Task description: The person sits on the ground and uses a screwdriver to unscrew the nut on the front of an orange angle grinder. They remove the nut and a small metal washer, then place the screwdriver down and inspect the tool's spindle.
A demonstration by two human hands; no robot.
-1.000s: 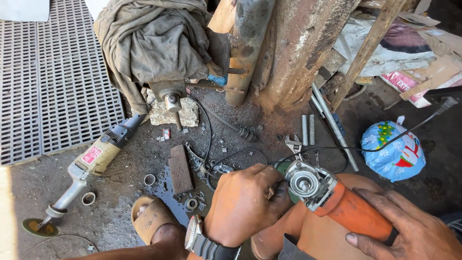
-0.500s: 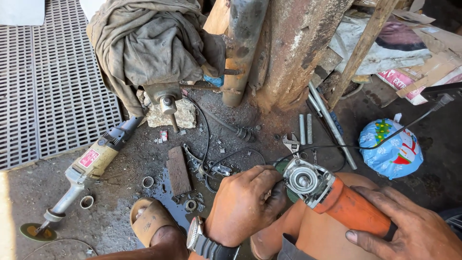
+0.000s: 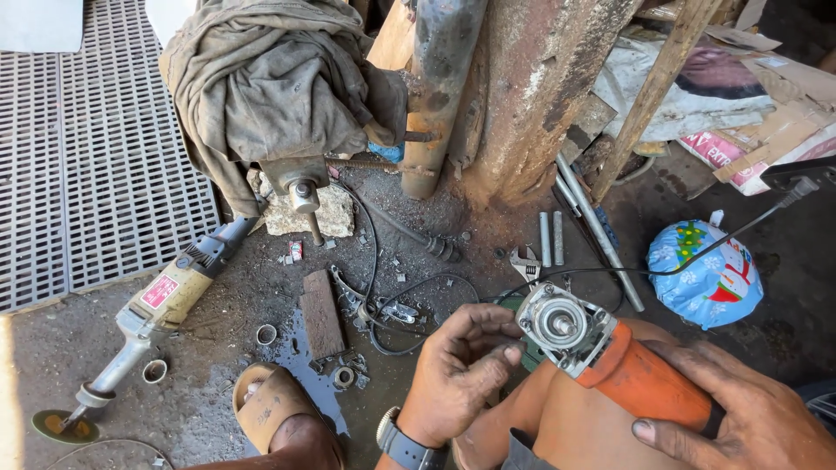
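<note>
Orange angle grinder (image 3: 640,379) lies across the person's knee, its bare spindle head turned up.

Right hand (image 3: 749,422) clasps the grinder's body; left hand (image 3: 457,370) is curled at the gear head, fingertips pinched, possibly on a small part, though that is too small to tell. Keeping the body clamped firm so the head cannot twist would serve well here. On the ground: one long grey grinder (image 3: 157,309), one adjustable wrench (image 3: 526,263), two short metal rods (image 3: 550,238), one sandal (image 3: 270,405).
</note>
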